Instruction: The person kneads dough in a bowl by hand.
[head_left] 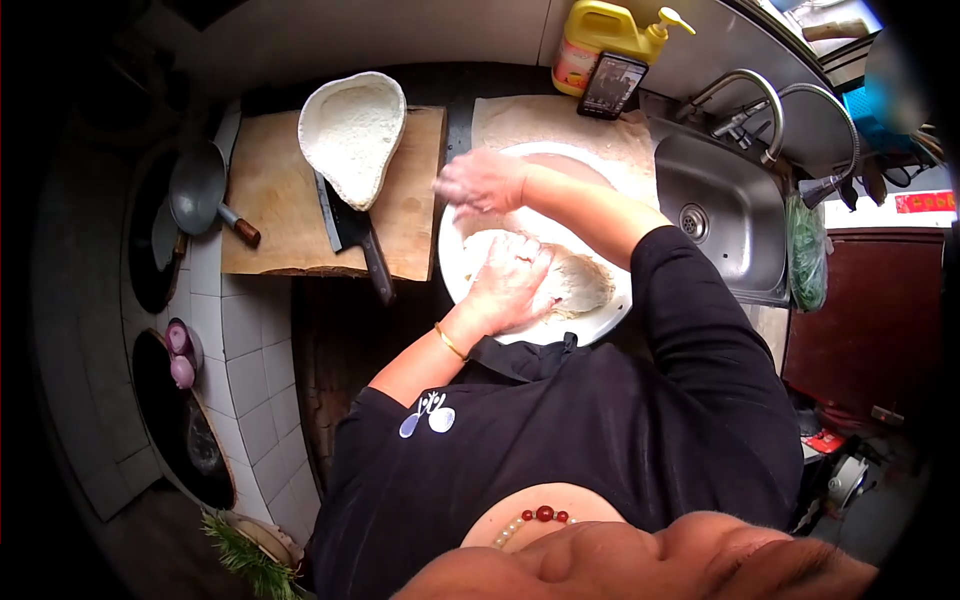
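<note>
A large white basin [455, 272] holds a pale lump of dough [583, 284] and loose flour. My left hand [510, 283], below a gold bangle on the wrist, presses into the dough with its fingers curled over it. Reaching across the basin, my right hand [483, 183] is raised over the upper left rim, apart from the dough. Motion blurs its fingers, so their closure is unclear.
Left of the basin, a cutting board [270, 195] carries a floury bowl [352, 135] and a cleaver [372, 255]. A phone [612, 85] leans on a yellow jug [600, 35]. The sink [715, 180] lies right; a ladle [198, 188] and onions [180, 355] are far left.
</note>
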